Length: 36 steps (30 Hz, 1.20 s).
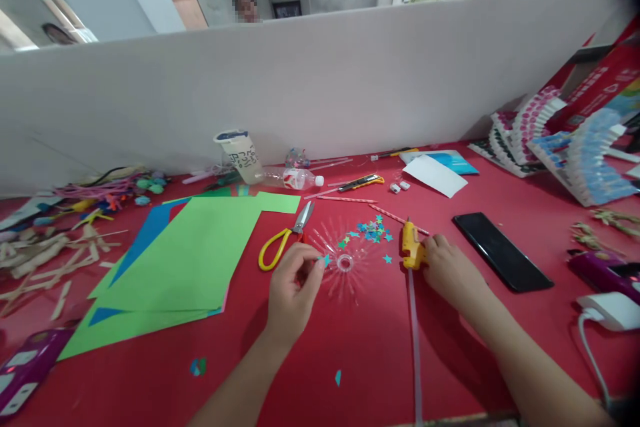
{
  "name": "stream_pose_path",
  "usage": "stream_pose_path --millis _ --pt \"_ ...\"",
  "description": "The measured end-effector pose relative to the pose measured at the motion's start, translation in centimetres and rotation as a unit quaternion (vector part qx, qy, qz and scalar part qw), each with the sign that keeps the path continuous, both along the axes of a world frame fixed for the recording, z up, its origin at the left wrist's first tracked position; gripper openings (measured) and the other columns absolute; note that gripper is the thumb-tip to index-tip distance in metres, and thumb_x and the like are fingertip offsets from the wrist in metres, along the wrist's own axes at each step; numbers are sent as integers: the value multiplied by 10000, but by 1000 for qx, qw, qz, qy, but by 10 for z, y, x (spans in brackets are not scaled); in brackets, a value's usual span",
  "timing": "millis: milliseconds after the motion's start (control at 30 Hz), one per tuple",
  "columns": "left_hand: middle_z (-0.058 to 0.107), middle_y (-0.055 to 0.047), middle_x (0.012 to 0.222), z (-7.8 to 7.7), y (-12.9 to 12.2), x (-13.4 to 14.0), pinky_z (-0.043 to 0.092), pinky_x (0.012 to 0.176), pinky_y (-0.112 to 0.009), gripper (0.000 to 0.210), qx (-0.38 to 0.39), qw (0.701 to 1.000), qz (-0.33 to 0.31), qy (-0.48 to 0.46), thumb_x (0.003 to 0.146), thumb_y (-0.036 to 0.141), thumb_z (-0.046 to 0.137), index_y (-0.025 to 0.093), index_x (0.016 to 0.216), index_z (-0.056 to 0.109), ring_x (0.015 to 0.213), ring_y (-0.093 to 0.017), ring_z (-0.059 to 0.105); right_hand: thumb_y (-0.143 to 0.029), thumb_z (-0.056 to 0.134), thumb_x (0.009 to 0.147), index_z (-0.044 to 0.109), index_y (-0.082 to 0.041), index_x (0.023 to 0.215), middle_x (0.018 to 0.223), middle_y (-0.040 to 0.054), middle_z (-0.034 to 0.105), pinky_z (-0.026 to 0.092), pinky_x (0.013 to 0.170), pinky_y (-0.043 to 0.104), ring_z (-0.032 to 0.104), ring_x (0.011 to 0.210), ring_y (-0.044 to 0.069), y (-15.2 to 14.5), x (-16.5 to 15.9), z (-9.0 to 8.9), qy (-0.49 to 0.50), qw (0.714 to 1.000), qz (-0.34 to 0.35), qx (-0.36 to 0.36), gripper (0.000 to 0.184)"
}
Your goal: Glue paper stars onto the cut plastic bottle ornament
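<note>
My left hand [295, 287] pinches a small blue-green paper star [327, 259] between thumb and fingertips. Just right of it, a clear plastic piece [345, 263] with a ring centre and thin radiating strips lies on the red table. My right hand [447, 267] has its fingers wrapped round the handle of a yellow glue gun [411, 247], whose nozzle points away from me. A long pale glue stick [415, 347] trails from the gun's back end towards me. Between the hands lies a loose pile of small stars [375, 230]. Yellow-handled scissors [287, 237] rest beyond my left hand.
Green paper sheets [200, 253] spread at left, beside wooden sticks [60, 253]. A paper cup [243, 157], a plastic bottle [295, 178] and a utility knife [363, 182] lie along the white partition [320, 80]. A black phone [503, 251] and a white charger [610, 311] are at right.
</note>
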<state>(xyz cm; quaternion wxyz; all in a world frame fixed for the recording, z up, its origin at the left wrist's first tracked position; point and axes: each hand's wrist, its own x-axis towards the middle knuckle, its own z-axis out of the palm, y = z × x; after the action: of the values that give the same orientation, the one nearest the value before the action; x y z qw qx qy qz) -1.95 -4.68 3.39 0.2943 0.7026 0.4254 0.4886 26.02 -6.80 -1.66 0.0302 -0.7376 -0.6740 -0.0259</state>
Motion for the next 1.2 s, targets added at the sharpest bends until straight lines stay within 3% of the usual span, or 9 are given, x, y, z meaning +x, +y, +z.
stream_pose_path --millis 133,233,400,567,667,767,967,1067,1200 --pt "502 32 647 7 5 3 332 461 -180 131 -133 987 15 -90 818 295 594 168 783 585 510 -66 404 -124 521 724 519 -141 944 925 114 554 390 621 306 552 788 225 3 8 6 102 988 -13 117 221" --pt "411 79 495 13 8 8 250 412 -165 172 -211 967 21 -143 770 329 651 163 782 607 427 -48 331 -250 555 781 519 -193 850 822 58 554 395 582 299 534 695 195 1 5 24 255 943 27 210 97" --pt "447 81 475 19 13 21 194 372 -144 212 -268 943 11 -196 712 320 707 145 782 610 386 -24 304 -413 527 857 575 -201 937 740 18 605 454 539 267 552 602 148 -12 -21 42 535 828 110 122 232" --pt "592 47 625 17 11 34 194 331 -133 211 -266 935 -9 -235 725 314 694 172 816 566 366 -13 346 -407 526 858 599 -195 935 801 49 661 517 584 269 606 648 157 -21 -40 31 643 738 177 100 237" --pt "573 51 634 17 0 38 262 363 -138 123 -218 958 -24 -185 777 271 641 184 821 566 399 -23 375 -322 570 823 580 -200 824 694 16 620 507 552 251 587 598 144 -19 -45 27 627 754 163 106 122" --pt "556 23 662 16 -16 41 394 513 -168 54 -72 995 -58 -33 805 169 586 175 752 596 549 -64 478 -206 590 741 550 -213 774 673 -3 599 491 525 249 569 566 138 -16 -53 28 575 793 139 145 53" --pt "604 -13 708 5 -32 44 401 550 -203 139 131 980 -120 86 803 65 522 169 875 582 572 -88 499 -111 491 675 520 -226 674 674 2 579 476 537 260 578 598 151 -15 -70 30 464 861 148 147 119" --pt "589 -8 674 -2 -30 41 405 556 -205 124 143 977 -123 100 809 64 522 167 861 566 568 -92 502 -171 522 701 521 -223 657 669 -3 569 460 536 259 564 593 147 -16 -63 30 465 861 132 160 68" --pt "615 -16 709 -8 -29 42 436 613 -213 135 176 964 -139 142 824 68 514 173 896 559 641 -110 560 -352 598 744 528 -209 696 606 -14 539 417 490 256 502 521 132 -9 -36 36 508 842 23 182 167"
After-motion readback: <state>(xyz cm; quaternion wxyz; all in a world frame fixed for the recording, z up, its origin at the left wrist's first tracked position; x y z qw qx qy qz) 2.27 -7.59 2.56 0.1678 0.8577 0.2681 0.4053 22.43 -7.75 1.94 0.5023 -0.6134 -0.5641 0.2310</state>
